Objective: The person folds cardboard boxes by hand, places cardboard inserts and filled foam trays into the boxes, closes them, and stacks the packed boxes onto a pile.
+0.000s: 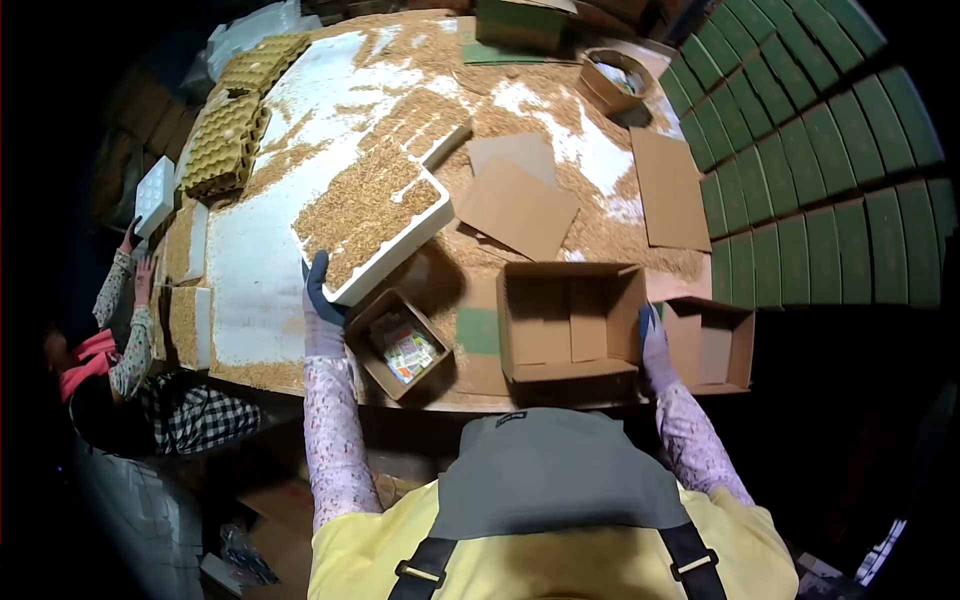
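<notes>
My left hand (322,305), in a dark-palmed glove, grips the near corner of a white foam box (400,252) filled with rice-husk-like bedding. The box is tilted above the table. My right hand (655,348), also gloved, is closed on the right wall of an open cardboard box (565,371), which has no contents in view. Against that box's right side lies another open cardboard box (741,345), partly behind my right hand. Just below the foam box stands a small carton (371,362) holding printed packets (410,355).
Flat cardboard sheets (520,210) lie on the husk-strewn table (250,290). Green boxes (790,170) are stacked at right. Yellow egg trays (222,145) sit at far left. A co-worker's hands (140,265) are near a white foam tray (155,197).
</notes>
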The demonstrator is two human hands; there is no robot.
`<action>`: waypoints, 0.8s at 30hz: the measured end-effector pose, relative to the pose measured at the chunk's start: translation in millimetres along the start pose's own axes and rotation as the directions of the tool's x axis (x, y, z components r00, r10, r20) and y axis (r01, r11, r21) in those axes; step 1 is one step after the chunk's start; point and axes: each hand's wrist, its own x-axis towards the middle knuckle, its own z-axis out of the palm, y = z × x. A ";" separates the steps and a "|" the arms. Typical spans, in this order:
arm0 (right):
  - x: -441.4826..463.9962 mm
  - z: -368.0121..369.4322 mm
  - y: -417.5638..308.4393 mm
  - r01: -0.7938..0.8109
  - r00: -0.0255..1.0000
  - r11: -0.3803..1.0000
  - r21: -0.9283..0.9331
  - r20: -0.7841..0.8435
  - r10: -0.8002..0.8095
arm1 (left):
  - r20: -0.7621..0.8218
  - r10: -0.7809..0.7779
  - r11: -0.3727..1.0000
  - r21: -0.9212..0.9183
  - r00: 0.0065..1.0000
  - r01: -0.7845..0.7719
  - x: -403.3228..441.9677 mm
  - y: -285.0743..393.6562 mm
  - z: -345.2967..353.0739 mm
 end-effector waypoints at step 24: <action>36.9 -8.0 34.8 -0.298 0.940 0.738 0.606 0.319 0.118 | 0.057 -0.175 -0.056 0.996 0.983 -0.068 -116.6 -202.8 128.6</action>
